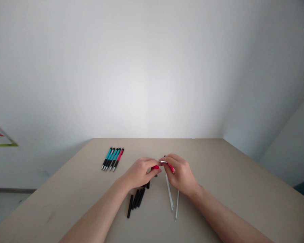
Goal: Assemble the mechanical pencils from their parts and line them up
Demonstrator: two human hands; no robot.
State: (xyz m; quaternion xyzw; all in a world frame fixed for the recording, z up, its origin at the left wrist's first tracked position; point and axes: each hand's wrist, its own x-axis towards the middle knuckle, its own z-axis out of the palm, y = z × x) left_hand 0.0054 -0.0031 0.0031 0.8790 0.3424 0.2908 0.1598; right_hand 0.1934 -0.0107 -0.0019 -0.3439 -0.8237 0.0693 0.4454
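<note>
My left hand [143, 172] pinches a red pen barrel [155, 167] between thumb and index finger. Close beside it, my right hand [178, 170] is closed on a slim silvery-white pen part [162, 161], whose end meets the left fingertips. Another red pen piece [171, 167] shows at the right fingers; whether it is held or lies behind them I cannot tell. Several black grip sleeves [136, 198] lie below my left hand, some partly hidden by it. White refills [169, 193] lie below my right hand, their upper ends partly covered.
A row of pens [112, 159], several turquoise and one red, all with black grips and silver tips, lies at the left on the beige table [205, 152]. A white wall [152, 67] rises behind the table. At the far left hangs a picture [0, 135] with a green edge.
</note>
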